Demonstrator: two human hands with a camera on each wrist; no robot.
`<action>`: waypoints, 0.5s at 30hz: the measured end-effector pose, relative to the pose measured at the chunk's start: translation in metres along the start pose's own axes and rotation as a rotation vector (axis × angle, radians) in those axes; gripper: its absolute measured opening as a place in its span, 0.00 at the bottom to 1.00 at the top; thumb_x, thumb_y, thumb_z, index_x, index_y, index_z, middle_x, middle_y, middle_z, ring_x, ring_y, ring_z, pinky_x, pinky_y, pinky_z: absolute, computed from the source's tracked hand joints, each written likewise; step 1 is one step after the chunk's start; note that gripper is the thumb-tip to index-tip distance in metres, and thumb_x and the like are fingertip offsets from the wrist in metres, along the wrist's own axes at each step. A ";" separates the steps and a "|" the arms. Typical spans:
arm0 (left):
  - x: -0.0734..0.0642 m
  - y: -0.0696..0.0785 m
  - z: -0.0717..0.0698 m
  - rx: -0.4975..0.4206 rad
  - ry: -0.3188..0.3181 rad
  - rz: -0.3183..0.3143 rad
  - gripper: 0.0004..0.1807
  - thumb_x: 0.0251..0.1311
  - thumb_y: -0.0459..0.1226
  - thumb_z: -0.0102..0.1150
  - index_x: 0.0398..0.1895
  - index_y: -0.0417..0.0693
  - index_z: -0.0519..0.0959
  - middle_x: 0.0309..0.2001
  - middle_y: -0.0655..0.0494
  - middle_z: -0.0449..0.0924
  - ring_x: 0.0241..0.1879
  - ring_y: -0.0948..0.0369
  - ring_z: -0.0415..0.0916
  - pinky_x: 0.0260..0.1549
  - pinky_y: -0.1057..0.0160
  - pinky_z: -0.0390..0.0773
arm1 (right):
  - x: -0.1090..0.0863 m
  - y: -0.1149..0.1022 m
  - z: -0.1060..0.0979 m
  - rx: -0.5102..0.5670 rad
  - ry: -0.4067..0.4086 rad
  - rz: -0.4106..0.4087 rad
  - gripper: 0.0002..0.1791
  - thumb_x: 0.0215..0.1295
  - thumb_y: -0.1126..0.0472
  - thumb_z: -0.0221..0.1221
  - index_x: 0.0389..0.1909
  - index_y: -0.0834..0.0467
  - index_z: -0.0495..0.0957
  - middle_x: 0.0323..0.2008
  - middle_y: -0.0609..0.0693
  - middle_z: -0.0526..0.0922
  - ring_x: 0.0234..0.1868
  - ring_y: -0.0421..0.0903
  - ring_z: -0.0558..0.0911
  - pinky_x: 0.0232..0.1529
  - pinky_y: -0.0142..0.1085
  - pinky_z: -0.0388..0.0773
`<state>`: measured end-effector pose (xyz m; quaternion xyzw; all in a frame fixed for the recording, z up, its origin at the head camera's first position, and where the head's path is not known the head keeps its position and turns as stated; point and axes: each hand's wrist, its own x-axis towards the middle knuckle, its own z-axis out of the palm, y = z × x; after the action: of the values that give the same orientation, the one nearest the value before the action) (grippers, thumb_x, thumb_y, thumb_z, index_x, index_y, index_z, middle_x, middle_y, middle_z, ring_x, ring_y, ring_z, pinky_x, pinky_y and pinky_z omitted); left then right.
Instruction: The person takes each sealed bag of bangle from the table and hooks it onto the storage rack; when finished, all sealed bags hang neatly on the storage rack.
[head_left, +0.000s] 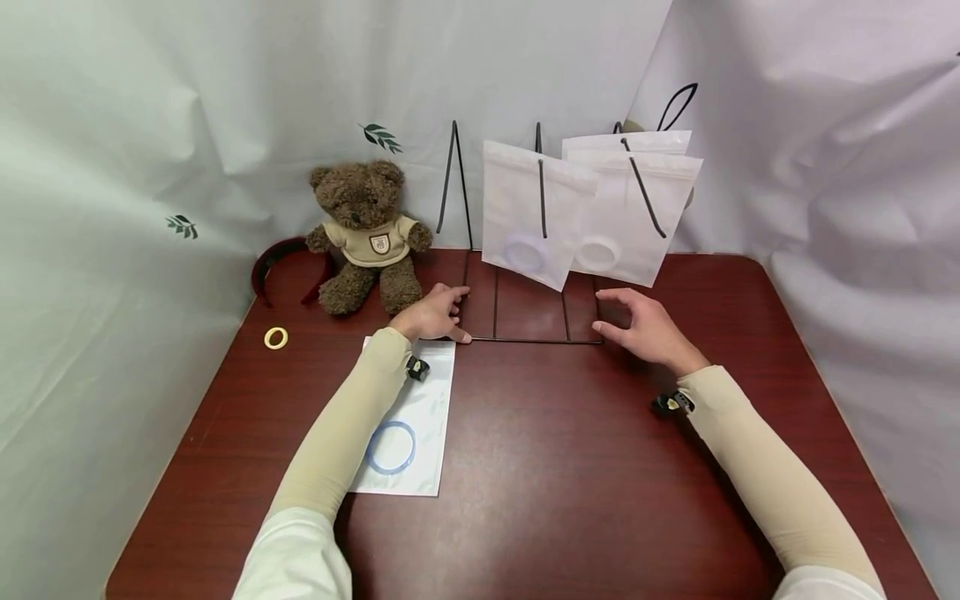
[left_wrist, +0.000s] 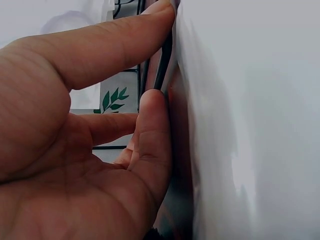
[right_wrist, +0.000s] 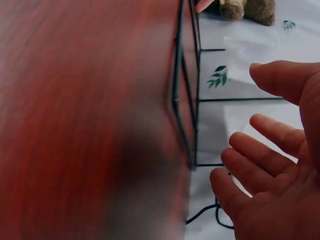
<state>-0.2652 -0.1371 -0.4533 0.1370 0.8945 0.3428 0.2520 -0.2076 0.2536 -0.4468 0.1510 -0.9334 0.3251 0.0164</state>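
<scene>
A black wire display rack (head_left: 525,340) stands on the table, its long prongs pointing forward. My left hand (head_left: 433,314) is at the rack's front left corner; in the left wrist view, its thumb and a fingertip touch the black wire (left_wrist: 162,67), with the fingers spread. Near the front right corner, my right hand (head_left: 647,329) has thumb and fingers apart and holds nothing. White zip bags with rings inside hang on the prongs, one on the middle (head_left: 517,200) and several on the right (head_left: 637,200). Another zip bag (head_left: 427,400) with a blue ring lies partly under my left forearm.
A brown teddy bear (head_left: 363,225) in a beige shirt sits left of the rack. Behind it lies a dark red headband (head_left: 270,258), with a yellow ring (head_left: 276,337) in front. Pale patterned sheeting (head_left: 285,100) walls the table's back and sides.
</scene>
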 end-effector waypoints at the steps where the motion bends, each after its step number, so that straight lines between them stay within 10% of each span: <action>1: 0.000 0.000 0.000 0.001 0.000 0.000 0.58 0.50 0.37 0.78 0.81 0.50 0.51 0.64 0.44 0.58 0.60 0.52 0.70 0.62 0.57 0.75 | 0.000 0.002 0.001 -0.008 -0.014 0.006 0.31 0.62 0.51 0.69 0.64 0.55 0.76 0.64 0.54 0.78 0.64 0.56 0.76 0.63 0.54 0.72; 15: -0.003 0.002 0.000 0.006 0.008 0.012 0.57 0.50 0.37 0.77 0.81 0.50 0.52 0.63 0.43 0.59 0.59 0.51 0.70 0.61 0.56 0.76 | -0.002 0.017 0.005 -0.162 -0.282 -0.005 0.39 0.67 0.48 0.64 0.73 0.61 0.65 0.77 0.63 0.58 0.79 0.63 0.56 0.75 0.60 0.57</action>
<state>-0.2627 -0.1369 -0.4516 0.1420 0.8957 0.3420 0.2460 -0.2107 0.2639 -0.4617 0.1957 -0.9492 0.2244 -0.1021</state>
